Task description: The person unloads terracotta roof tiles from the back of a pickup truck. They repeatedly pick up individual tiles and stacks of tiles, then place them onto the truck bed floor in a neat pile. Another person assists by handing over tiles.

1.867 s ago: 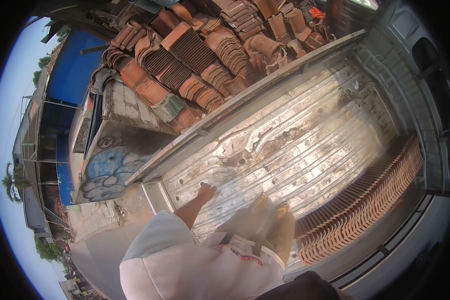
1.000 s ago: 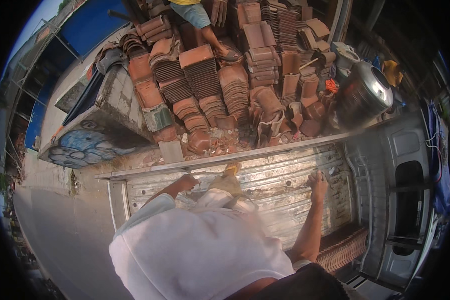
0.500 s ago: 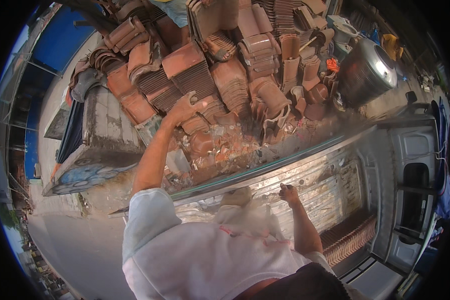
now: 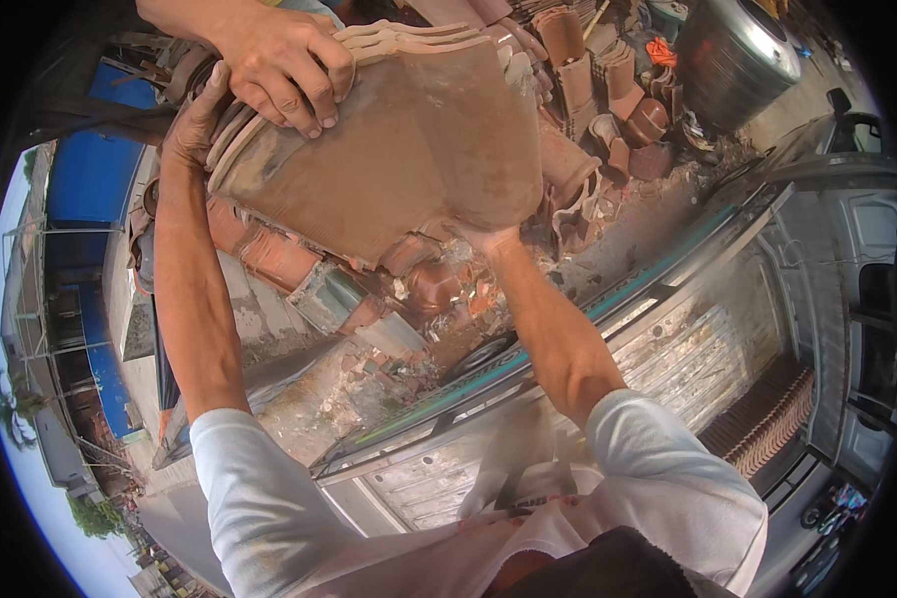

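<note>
A stack of several clay roof tiles (image 4: 369,149), tilted with its broad brown face toward me, is between my hands. My left hand (image 4: 194,125) grips its left edge, thumb up and palm against the tile ends. My right hand (image 4: 488,237) is closed on its lower right edge, with the fingers mostly hidden behind the tiles. Another person's hand (image 4: 279,70) reaches in from the top and grips the stack's upper left edge, close to my left hand.
More clay tiles (image 4: 563,164) are piled behind the stack, above broken rubble (image 4: 434,289). A metal drum (image 4: 733,60) stands at the far right. Below me is a truck bed (image 4: 708,349), its side rail (image 4: 568,314) between me and the pile, with a row of tiles (image 4: 762,414) inside.
Both my hands were empty, the left over the pile and the right over the truck bed. Now both grip a tile stack, raised toward me, and another person's hand holds it too.
</note>
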A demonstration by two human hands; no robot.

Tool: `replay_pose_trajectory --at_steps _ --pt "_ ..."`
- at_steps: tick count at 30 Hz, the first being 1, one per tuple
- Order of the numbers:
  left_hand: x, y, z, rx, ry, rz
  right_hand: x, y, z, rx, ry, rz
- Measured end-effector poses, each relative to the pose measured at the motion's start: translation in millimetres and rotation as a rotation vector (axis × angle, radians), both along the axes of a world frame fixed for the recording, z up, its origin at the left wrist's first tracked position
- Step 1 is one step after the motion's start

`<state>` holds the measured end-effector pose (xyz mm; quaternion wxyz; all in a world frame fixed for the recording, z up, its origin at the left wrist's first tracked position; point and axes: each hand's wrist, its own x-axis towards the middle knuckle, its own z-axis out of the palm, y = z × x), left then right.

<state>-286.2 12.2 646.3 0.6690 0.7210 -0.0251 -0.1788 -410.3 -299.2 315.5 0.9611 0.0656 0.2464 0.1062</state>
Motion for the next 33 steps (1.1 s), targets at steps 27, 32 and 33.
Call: replay_pose_trajectory --at_steps 27,32,33 --pt "-477.3 -230.9 -163.6 -0.181 0.395 -0.653 -623.4 -145.4 139.5 -1.013 0.461 -0.668" --pt "-578.9 -283.6 -188.9 -0.15 0.526 -0.967 -781.6 -64.8 102.9 -0.935 0.604 -0.9" --pt "-614.6 -292.9 -184.0 -0.114 0.438 -1.05 -809.1 -55.7 98.3 -0.956 0.628 -0.95"
